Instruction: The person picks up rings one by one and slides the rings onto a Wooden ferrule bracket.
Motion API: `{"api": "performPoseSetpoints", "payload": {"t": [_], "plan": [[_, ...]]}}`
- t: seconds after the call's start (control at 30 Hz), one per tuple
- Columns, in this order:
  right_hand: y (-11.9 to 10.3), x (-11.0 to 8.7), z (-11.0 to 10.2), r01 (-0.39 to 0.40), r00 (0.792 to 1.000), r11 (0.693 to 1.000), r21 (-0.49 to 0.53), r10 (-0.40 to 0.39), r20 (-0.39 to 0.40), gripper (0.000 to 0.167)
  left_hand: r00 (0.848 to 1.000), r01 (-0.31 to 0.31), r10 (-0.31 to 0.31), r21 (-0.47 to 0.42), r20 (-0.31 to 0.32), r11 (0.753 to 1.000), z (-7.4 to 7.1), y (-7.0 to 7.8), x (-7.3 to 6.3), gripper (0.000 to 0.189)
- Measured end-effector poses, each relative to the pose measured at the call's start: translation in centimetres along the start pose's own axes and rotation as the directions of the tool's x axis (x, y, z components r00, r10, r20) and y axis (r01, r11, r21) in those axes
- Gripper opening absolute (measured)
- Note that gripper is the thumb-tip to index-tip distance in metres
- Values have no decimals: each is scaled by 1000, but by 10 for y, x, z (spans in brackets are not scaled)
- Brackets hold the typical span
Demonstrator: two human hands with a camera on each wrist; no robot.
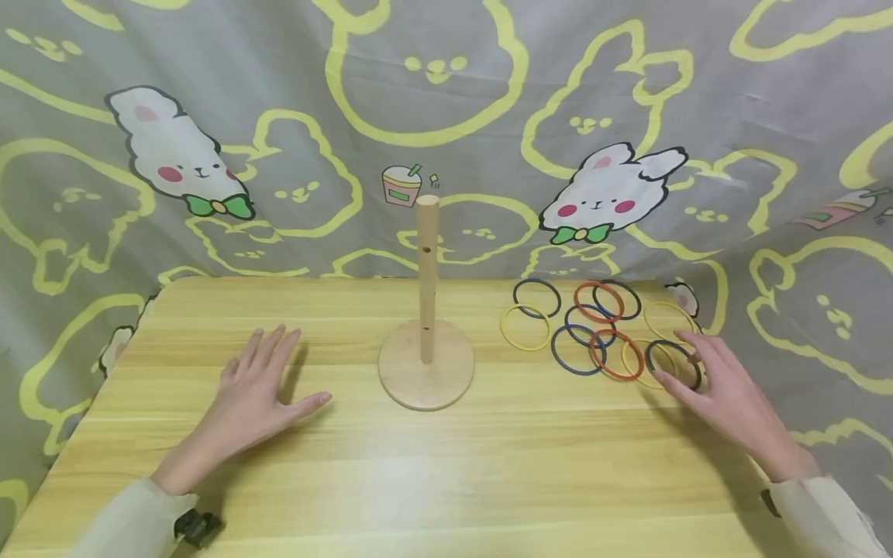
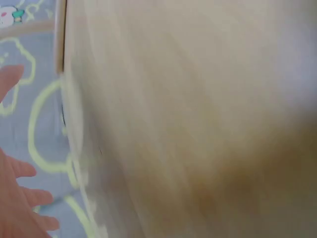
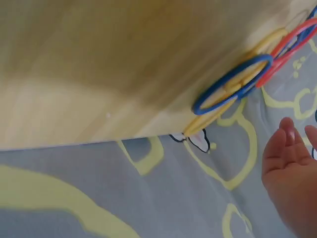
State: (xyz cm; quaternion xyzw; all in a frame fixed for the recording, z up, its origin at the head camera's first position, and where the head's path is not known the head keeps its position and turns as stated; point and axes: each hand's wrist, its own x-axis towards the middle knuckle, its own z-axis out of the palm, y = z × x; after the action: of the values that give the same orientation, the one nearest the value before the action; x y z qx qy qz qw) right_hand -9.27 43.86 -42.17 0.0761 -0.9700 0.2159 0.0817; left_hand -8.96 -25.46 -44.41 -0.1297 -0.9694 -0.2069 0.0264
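My right hand (image 1: 725, 395) hovers at the right, thumb and fingers spread on either side of a dark blue ring (image 1: 647, 358). In the right wrist view, a gap separates that hand (image 3: 292, 173) from the blue ring (image 3: 223, 80); nothing is held. Several thin yellow, red and blue rings overlap on the table, among them a red ring (image 1: 641, 356) and a yellow ring (image 1: 649, 308). Over the table's left part, my left hand (image 1: 254, 395) has its fingers extended and holds nothing. Between the hands stands an upright wooden post (image 1: 428, 279) on a round base (image 1: 401, 380).
The wooden table (image 1: 418, 480) ends at the back against a grey curtain (image 1: 481, 163) with yellow outlines and white rabbits. The curtain also runs down both sides. A dark strap piece (image 1: 198, 528) sits at the left cuff.
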Motion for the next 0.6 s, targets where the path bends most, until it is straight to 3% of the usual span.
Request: {"api": "performPoseSetpoints", "payload": {"t": [0.23,0.6], "plan": [[8,0,14,22,1000,1000,22,-22,-3,58,996,-64,68,-73,59,995,18,28,20,116],[18,4,29,-12,1000,1000,27,11,27,35,979,-139,162,-175,125,975,53,54,41,121]]}}
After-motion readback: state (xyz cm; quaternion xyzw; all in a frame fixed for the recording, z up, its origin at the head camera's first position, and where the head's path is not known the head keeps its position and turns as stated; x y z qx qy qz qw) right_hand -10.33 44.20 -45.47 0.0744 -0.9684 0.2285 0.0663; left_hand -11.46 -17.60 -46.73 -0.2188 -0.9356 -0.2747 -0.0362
